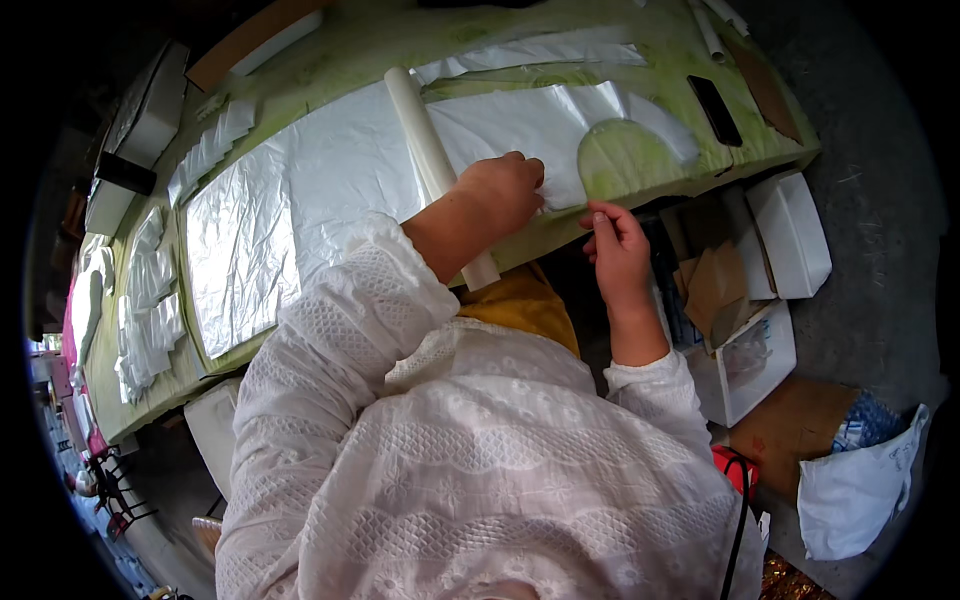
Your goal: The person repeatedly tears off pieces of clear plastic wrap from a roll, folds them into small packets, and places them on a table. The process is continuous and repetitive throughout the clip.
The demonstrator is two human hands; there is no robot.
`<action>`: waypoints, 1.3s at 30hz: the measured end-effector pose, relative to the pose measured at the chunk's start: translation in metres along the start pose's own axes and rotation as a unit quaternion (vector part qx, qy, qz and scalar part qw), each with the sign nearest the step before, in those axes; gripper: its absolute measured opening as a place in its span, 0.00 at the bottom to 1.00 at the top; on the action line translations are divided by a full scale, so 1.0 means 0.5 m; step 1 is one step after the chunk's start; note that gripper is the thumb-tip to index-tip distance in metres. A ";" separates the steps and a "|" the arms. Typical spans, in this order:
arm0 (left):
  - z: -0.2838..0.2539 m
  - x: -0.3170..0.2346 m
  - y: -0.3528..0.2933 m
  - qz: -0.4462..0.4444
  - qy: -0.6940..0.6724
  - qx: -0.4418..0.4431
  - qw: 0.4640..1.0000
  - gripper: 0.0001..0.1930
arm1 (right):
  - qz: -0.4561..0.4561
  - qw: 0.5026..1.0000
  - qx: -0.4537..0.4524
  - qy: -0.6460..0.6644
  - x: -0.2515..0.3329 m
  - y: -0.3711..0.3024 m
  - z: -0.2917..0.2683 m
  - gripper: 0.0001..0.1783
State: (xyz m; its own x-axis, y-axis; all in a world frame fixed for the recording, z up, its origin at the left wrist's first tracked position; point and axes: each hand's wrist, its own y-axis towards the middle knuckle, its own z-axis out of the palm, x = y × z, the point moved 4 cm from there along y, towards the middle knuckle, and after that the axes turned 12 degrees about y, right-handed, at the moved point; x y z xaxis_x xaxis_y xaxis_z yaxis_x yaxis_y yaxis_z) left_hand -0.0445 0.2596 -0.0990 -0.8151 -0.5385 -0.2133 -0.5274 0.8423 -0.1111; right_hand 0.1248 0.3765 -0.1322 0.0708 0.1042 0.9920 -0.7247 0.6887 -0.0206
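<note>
A clear plastic bag (505, 120) with a curved cut-out lies flat on the green-covered table, close to its near edge. My left hand (500, 192) reaches across a long pale tube (420, 130), fingers curled down at the bag's near edge; they appear to pinch the film, though the fingertips are partly hidden. The tube lies across the plastic, its near end sticking out over the table edge by my left wrist. Just off the table edge, my right hand (620, 252) is raised near the bag's corner, fingers loosely bent and apart, nothing visible in them.
Left of the tube, wide plastic sheets (245, 240) cover the table (640, 180). Folded plastic stacks (150, 300) lie further left. A dark phone (713, 110) is at the right. Below stand white boxes (790, 235) with cardboard, and a white bag (860, 495) on the floor.
</note>
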 end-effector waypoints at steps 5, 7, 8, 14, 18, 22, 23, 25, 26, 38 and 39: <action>-0.025 0.010 0.002 -0.038 -0.080 0.015 0.996 0.13 | -0.043 0.999 0.020 -0.007 -0.015 -0.017 -0.011 0.09; -0.046 0.013 -0.009 -0.079 -0.133 0.035 0.987 0.12 | -0.120 0.991 0.039 -0.037 -0.004 -0.019 -0.002 0.08; -0.044 0.021 -0.011 -0.078 -0.151 0.006 0.985 0.12 | -0.170 0.982 0.049 -0.063 0.013 -0.021 0.009 0.08; -0.047 0.054 -0.039 -0.109 -0.220 -0.066 0.967 0.14 | -0.373 0.862 0.104 -0.328 0.043 0.065 0.086 0.15; -0.060 0.038 -0.046 -0.104 -0.243 -0.088 0.960 0.17 | -0.315 0.824 0.067 -0.466 0.033 0.194 0.126 0.26; -0.087 0.074 -0.049 -0.170 -0.523 -0.206 0.809 0.27 | -0.494 0.771 0.148 -0.373 0.080 0.166 0.219 0.37; -0.103 0.093 -0.050 -0.204 -0.554 -0.190 0.784 0.30 | -0.487 0.781 0.194 -0.340 0.077 0.141 0.233 0.36; -0.111 0.150 -0.050 -0.196 -0.610 -0.182 0.746 0.31 | -0.466 0.778 0.208 -0.367 0.062 0.115 0.250 0.35; -0.114 0.179 -0.060 -0.193 -0.637 -0.180 0.725 0.32 | -0.455 0.776 0.217 -0.379 0.052 0.103 0.257 0.35; -0.069 0.493 -0.378 -0.409 -0.151 -0.281 0.855 0.36 | -0.293 0.866 -0.012 -0.406 -0.026 0.212 0.119 0.35; -0.070 0.486 -0.387 -0.402 -0.047 -0.322 0.856 0.35 | -0.298 0.883 -0.026 -0.362 -0.021 0.213 0.108 0.35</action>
State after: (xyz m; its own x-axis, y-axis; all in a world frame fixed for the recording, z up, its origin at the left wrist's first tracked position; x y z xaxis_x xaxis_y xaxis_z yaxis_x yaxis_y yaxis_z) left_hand -0.1491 -0.0350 -0.0956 -0.1194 -0.9089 -0.3996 -0.9560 -0.0034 0.2934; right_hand 0.0099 0.4100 -0.1381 -0.0423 -0.7613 0.6471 -0.6726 0.5006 0.5450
